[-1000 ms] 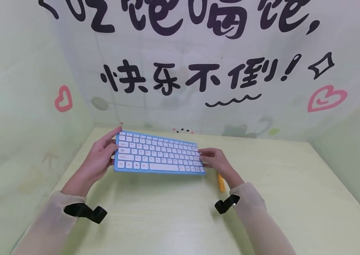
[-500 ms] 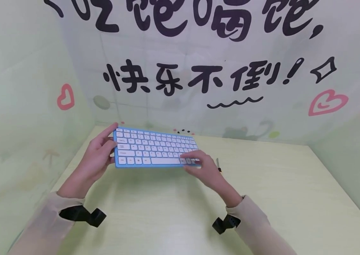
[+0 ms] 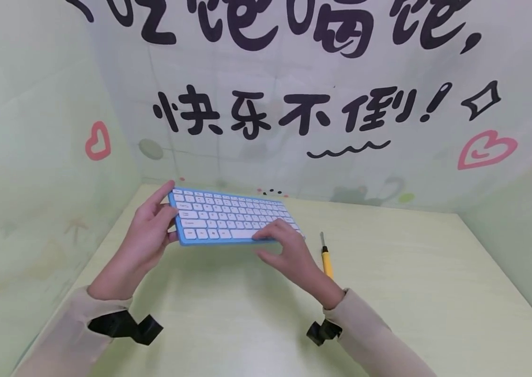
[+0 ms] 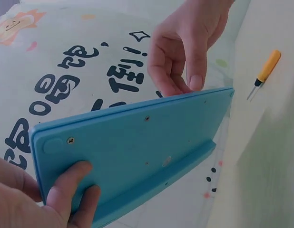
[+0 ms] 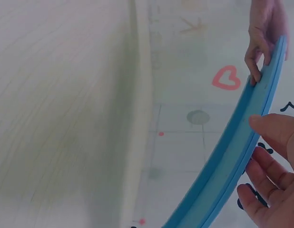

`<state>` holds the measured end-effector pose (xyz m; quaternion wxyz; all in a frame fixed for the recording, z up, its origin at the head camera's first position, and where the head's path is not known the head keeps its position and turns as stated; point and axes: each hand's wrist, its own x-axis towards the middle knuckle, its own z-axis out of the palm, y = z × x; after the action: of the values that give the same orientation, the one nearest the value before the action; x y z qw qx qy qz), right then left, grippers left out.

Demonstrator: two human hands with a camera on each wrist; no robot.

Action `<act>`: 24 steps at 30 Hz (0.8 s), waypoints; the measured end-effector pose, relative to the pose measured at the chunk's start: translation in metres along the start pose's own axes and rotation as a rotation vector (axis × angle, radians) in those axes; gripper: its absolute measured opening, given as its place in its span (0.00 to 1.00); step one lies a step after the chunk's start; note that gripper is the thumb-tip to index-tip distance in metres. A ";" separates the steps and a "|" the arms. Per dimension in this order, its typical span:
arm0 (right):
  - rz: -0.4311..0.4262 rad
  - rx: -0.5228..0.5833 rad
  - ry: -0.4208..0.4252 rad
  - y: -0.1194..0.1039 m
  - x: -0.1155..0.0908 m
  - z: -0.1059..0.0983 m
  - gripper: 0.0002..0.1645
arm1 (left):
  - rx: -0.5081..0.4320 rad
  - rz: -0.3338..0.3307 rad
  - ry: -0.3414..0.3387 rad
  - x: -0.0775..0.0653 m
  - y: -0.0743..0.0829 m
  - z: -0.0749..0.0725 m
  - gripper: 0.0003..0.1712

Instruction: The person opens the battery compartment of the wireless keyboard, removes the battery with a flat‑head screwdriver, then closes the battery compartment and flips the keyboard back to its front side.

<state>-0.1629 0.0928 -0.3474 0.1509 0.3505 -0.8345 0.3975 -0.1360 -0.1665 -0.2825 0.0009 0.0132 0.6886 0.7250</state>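
A blue-framed keyboard with white keys [image 3: 228, 212] is held up off the table, its keys facing the head camera. My left hand [image 3: 141, 246] grips its left end, with fingertips [image 4: 78, 173] curled behind onto the blue underside. My right hand [image 3: 291, 256] is at the front edge near the right end, fingers loosely bent over the keys and thumb just below the edge. In the left wrist view the right thumb [image 4: 196, 78] comes right at that edge. Screws [image 4: 71, 140] and a long raised ridge [image 4: 156, 164] show on the underside.
A screwdriver with a yellow handle [image 3: 327, 262] lies on the pale table [image 3: 412, 272], right of the keyboard and partly behind my right forearm. Behind the table stands a printed backdrop [image 3: 266, 157] with black lettering, and pale side panels rise left and right.
My right hand has left the keyboard's right end and moved left along its front edge. My left hand keeps its grip. More of the screwdriver shows now.
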 end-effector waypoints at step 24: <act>-0.131 -0.254 0.124 0.009 0.011 0.007 0.13 | -0.202 -0.030 -0.014 0.002 0.010 0.024 0.38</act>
<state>-0.1765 0.0861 -0.3510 0.2709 0.3573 -0.8424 0.2988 -0.1379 -0.1427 -0.2711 0.0177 0.0077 0.6123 0.7904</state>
